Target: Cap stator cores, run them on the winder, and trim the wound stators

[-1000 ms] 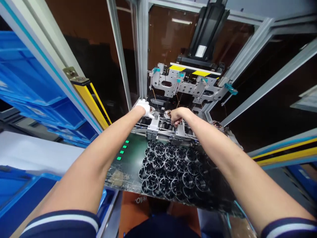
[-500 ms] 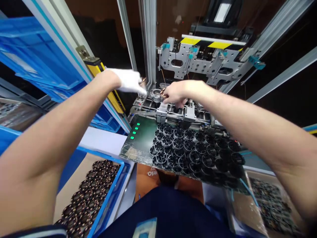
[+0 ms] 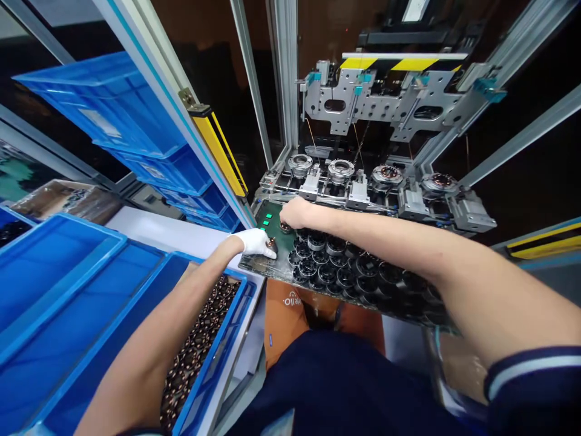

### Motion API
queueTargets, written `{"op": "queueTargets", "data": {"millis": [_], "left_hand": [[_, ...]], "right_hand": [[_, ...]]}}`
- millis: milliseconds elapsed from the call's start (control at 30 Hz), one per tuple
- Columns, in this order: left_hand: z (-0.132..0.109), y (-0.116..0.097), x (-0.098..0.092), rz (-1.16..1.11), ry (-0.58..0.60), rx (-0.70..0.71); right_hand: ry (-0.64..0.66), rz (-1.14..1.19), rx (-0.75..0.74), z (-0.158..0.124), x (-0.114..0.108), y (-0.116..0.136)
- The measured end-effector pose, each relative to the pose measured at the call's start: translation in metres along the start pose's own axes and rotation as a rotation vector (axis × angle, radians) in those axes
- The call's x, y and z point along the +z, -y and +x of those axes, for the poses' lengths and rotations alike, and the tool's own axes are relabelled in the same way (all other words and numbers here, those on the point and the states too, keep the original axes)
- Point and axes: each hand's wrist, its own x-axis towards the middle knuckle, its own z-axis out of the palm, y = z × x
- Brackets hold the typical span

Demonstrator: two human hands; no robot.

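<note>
My left hand [image 3: 256, 243], in a white glove, is closed around a copper-wound motor stator [image 3: 271, 244] above the left end of the dark green work plate [image 3: 282, 243]. Just beyond it, my bare right hand [image 3: 297, 213] grips another copper-wound stator [image 3: 285, 226] low over the plate, its fingers partly hidden from above. Stacked black-and-silver rings [image 3: 327, 274] lie right beside, under my right forearm. Behind the hands stands a row of round metal fixtures [image 3: 341, 172]; copper shows in the right-hand fixture [image 3: 439, 181] and the one left of it.
A blue bin [image 3: 245, 289] full of copper-wound stators is at lower left, near more blue crates [image 3: 177, 169]. Above the fixtures hangs a metal plate [image 3: 376, 103] with a yellow-black strip. A yellow light-curtain bar [image 3: 222, 154] and frame posts border the left side.
Both hands have come down from the fixtures to the left end of the plate, each with a stator. The camera view has shifted, and the fixtures now show uncovered.
</note>
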Motion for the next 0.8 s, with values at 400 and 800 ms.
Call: {"op": "queueTargets", "data": {"millis": [400, 800], "left_hand": [[-0.011, -0.03, -0.057, 0.161, -0.317, 0.09], [0.143, -0.275, -0.238, 0.25, -0.697, 0.369]], "right_hand": [[-0.101, -0.19, 0.531, -0.273, -0.069, -0.216], [-0.179, -0.053, 0.895, -0.304, -0.03, -0.373]]}}
